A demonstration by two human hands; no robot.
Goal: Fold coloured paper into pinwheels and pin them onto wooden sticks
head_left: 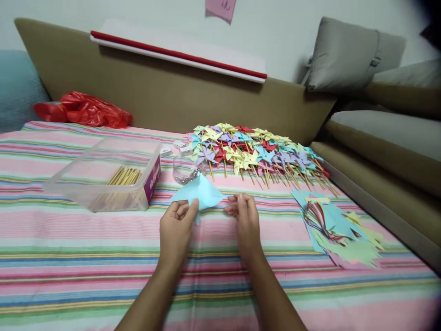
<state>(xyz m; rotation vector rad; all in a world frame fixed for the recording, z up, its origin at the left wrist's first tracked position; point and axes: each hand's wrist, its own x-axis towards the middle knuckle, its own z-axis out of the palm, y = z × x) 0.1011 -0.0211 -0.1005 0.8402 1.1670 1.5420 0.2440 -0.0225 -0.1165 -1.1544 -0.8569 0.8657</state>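
My left hand (179, 223) is closed on a light blue piece of paper (205, 195), its thumb pressing on the lower middle. The paper is partly folded, with pointed corners standing up and out to the right. My right hand (246, 220) is just right of the paper's right tip, fingers loosely bent and apart; nothing shows in them. Behind the paper stands a clear round container (179, 170) of small metallic pieces. Left of it, a clear plastic box (103, 151) holds a bundle of thin wooden sticks (126, 177).
A large pile of colourful paper pinwheels (248, 151) on sticks lies at the back. Paper scraps and sheets (339, 230) lie to the right. A red plastic bag (89, 110) sits back left. A striped cloth (86, 257) covers the surface; grey-brown cushions (386, 147) border the right.
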